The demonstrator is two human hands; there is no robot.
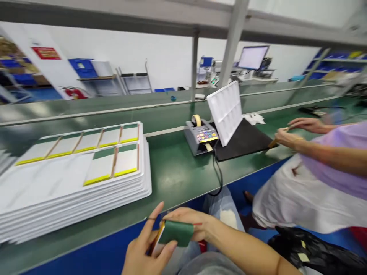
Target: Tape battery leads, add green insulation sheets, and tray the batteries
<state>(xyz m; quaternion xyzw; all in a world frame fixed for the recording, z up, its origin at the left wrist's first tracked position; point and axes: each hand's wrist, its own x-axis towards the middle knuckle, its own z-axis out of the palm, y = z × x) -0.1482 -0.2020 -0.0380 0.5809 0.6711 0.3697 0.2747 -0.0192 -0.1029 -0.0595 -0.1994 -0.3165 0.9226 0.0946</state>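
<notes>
Just in front of the bench edge, both my hands are on a flat rectangular piece with a green band (179,232) and a yellow edge. My left hand (146,248) grips its left end, the thumb on the near face and the index finger raised. Behind the piece, my right hand (190,217) holds it from the far side, its fingers partly hidden. Ahead on the left, similar white pieces with green bands and yellow edges (126,162) lie in the top white tray (51,177) of a stack.
A grey tape dispenser (200,137) with a hanging cable stands on the green bench (172,172). Beside it, a white tray (226,114) leans upright on a black mat (246,139). At right, a co-worker's hands (295,133) hold a small piece. A black bag (315,250) lies below.
</notes>
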